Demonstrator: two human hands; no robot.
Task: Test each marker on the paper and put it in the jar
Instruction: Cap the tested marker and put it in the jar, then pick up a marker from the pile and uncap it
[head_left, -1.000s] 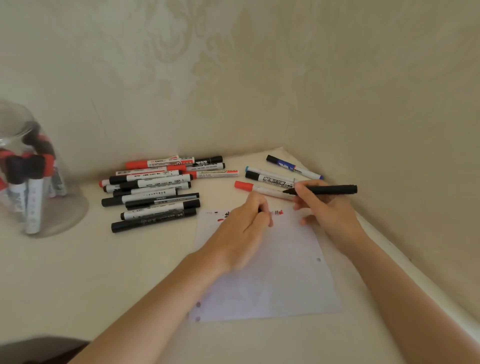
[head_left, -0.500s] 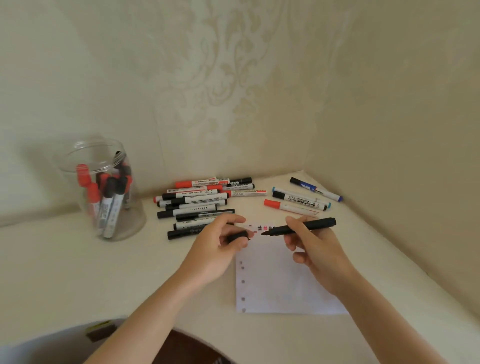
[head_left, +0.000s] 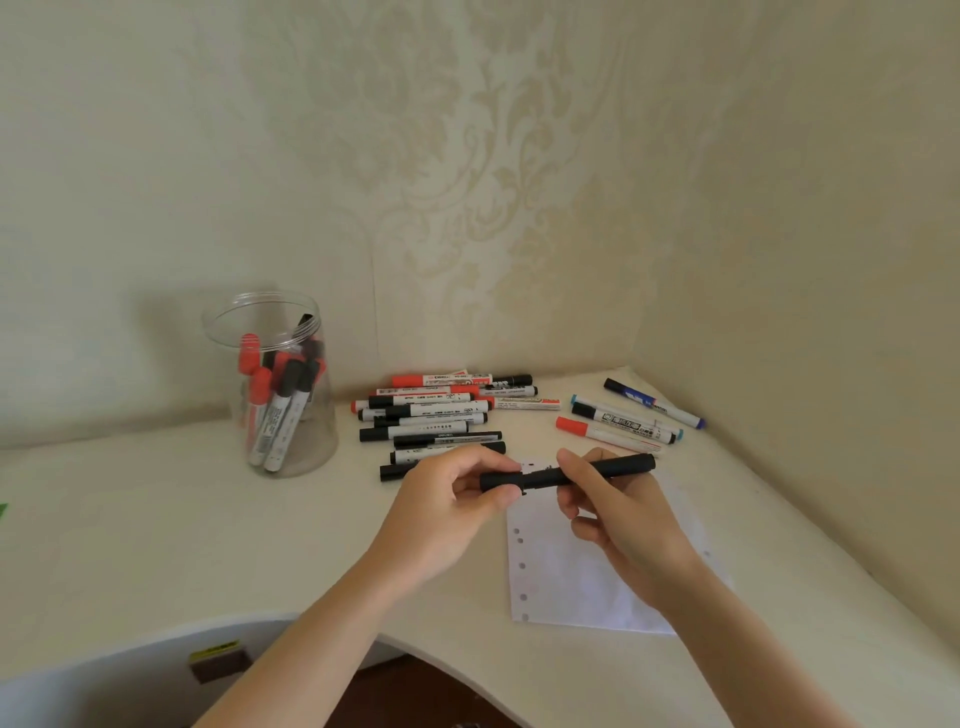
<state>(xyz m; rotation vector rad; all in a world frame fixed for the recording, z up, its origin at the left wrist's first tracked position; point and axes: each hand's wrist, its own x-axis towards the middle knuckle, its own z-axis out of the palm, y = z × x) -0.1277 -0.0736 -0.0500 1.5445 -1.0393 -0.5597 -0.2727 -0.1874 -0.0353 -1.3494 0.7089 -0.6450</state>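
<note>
Two hands are seen at a cream corner desk (head_left: 156, 519) (patterned wallpaper (head_left: 467, 182) behind): a black marker (head_left: 618, 466) is gripped by the right hand (head_left: 618, 514), its cap (head_left: 500, 481) pinched by the left hand (head_left: 441, 514), above the punched paper (head_left: 556, 577); the clear jar (head_left: 270, 384) is stood well left.

The hands cover the black marker's (head_left: 618, 466) middle and the paper's (head_left: 561, 571) corner at one o'clock. Marker labels are too small to read. Both forearms are cut off at six o'clock.
</note>
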